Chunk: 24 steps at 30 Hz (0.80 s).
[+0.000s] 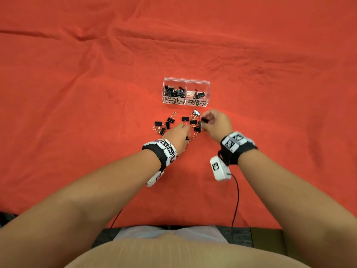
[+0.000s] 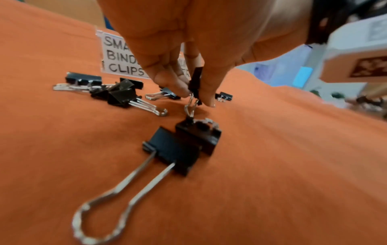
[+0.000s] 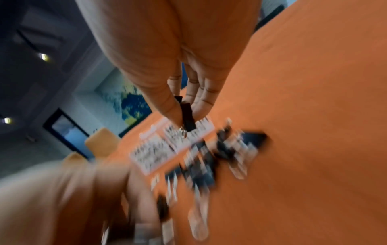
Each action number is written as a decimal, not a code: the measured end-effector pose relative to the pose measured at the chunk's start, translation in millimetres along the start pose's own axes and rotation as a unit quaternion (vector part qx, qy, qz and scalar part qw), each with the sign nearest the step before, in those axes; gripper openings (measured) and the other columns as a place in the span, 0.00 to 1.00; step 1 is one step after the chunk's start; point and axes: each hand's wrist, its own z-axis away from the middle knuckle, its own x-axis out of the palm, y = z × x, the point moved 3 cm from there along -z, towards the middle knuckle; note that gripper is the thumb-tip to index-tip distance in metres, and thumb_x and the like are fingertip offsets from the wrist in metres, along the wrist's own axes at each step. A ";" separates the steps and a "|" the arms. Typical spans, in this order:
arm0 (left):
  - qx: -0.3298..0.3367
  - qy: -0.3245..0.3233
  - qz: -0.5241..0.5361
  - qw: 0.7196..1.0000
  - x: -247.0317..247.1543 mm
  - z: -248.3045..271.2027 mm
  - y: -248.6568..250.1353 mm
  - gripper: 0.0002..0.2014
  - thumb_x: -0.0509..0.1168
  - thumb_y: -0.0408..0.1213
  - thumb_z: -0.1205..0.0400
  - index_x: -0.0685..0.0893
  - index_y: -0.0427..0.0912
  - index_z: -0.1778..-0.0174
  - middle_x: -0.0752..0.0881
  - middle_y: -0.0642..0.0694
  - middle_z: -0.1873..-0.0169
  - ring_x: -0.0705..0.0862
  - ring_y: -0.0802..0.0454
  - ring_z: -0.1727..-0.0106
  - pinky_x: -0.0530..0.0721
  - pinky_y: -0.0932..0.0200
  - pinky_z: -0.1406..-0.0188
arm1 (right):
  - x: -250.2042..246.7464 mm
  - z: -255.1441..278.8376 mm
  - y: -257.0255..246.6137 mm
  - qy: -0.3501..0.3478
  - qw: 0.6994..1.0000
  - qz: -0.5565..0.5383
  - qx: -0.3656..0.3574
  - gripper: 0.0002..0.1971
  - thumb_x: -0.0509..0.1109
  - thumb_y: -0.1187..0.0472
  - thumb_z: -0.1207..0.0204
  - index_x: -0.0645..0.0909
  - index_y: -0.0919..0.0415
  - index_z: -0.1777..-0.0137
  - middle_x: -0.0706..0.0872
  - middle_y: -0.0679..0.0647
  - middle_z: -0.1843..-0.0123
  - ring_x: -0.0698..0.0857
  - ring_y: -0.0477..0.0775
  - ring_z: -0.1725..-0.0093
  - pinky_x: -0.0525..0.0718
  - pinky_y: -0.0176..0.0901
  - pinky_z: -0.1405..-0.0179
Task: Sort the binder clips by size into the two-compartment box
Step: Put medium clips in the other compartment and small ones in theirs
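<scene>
A clear two-compartment box (image 1: 186, 81) stands on the red cloth, labelled SMALL BINDER CLIPS on the left and MEDIUM BINDER CLIPS on the right; both halves hold black clips. Several loose black binder clips (image 1: 185, 118) lie scattered in front of it. My left hand (image 1: 178, 134) pinches a small black clip (image 2: 195, 82) between thumb and fingers, just above the cloth. My right hand (image 1: 214, 120) pinches another black clip (image 3: 187, 116) at the right edge of the pile, lifted off the cloth. A medium clip (image 2: 173, 153) lies close under the left wrist camera.
The red cloth (image 1: 96, 93) covers the whole table, wrinkled at the back. Black cables (image 1: 236, 200) run from the wrist cameras to the near edge. The right wrist view is blurred by motion.
</scene>
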 end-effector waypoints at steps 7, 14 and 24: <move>-0.076 0.021 0.131 0.988 -21.2 -16.8 -12.1 0.07 0.71 0.40 0.23 0.85 0.47 0.51 0.81 0.43 0.40 0.81 0.46 0.38 0.79 0.50 0.35 | -29.7 -72.8 -59.0 0.039 0.999 0.010 -0.026 0.13 0.71 0.70 0.27 0.81 0.55 0.46 0.83 0.47 0.56 0.84 0.48 0.59 0.84 0.34 0.67; -0.057 0.095 0.206 0.972 -73.4 -46.6 4.0 0.06 0.70 0.35 0.22 0.84 0.45 0.50 0.84 0.49 0.40 0.81 0.54 0.43 0.80 0.58 0.37 | -31.4 -70.3 -41.9 0.059 0.997 0.037 -0.027 0.11 0.63 0.71 0.25 0.82 0.55 0.51 0.86 0.54 0.57 0.81 0.50 0.64 0.81 0.40 0.69; -0.072 0.125 0.133 0.981 -112.1 -101.5 24.0 0.03 0.68 0.37 0.20 0.81 0.48 0.56 0.87 0.46 0.50 0.82 0.50 0.61 0.79 0.59 0.65 | -6.3 -8.4 37.3 -0.051 0.983 0.170 -0.045 0.10 0.68 0.67 0.29 0.82 0.61 0.48 0.77 0.58 0.48 0.77 0.54 0.51 0.78 0.45 0.47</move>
